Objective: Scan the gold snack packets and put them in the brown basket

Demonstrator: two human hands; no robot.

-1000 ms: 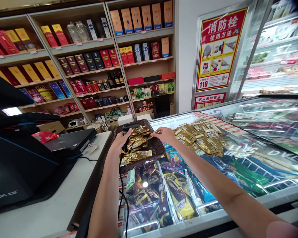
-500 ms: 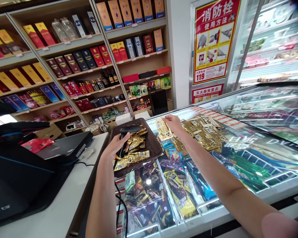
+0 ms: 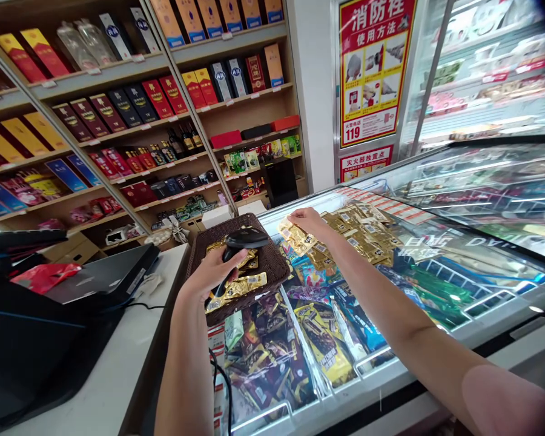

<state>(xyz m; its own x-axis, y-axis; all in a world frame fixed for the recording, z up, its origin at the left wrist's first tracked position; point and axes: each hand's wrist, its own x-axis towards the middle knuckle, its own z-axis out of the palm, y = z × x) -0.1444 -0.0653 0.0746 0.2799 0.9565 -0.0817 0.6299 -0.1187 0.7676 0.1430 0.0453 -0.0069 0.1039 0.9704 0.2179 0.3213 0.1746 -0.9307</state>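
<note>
My left hand (image 3: 215,271) is wrapped round the handle of a black barcode scanner (image 3: 245,237), whose head points right above a brown woven basket (image 3: 275,266). Several gold foil packets (image 3: 243,287) lie in the basket, partly covered by the scanner and hand. Between the fingertips of my right hand (image 3: 309,221) is one gold packet (image 3: 296,237), its printed face turned up. Beyond that hand, rows of similar gold packets (image 3: 361,229) are spread over the glass top of the freezer (image 3: 418,245).
Wrapped ice creams (image 3: 322,348) show through the freezer glass. At left, a white counter (image 3: 136,339) carries a black machine (image 3: 22,339) and a red wrapper (image 3: 49,275). The scanner's black cable (image 3: 227,387) hangs by the freezer. Shelves of boxes (image 3: 131,109) stand behind.
The scanner's head has swung right and levelled out over the basket. My right hand still pinches the gold packet, now slightly tilted. The whole view has shifted a little.
</note>
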